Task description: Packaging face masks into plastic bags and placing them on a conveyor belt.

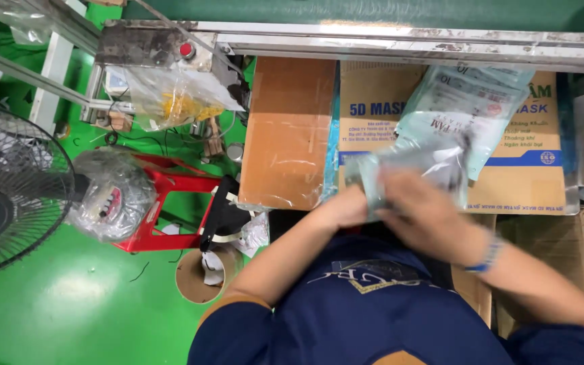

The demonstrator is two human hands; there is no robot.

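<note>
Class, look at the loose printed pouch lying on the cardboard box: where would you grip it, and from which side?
Grip the pouch at its bare upper right corner, coming from the right. It lies flat and tilted, and both hands with the clear packet cover its lower left end.

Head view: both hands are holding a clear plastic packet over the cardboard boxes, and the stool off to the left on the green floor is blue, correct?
Not quite. The stool is red, not blue, as the head view shows. The rest holds: the left hand and right hand hold the clear plastic packet over the cardboard boxes, above the green floor.
</note>
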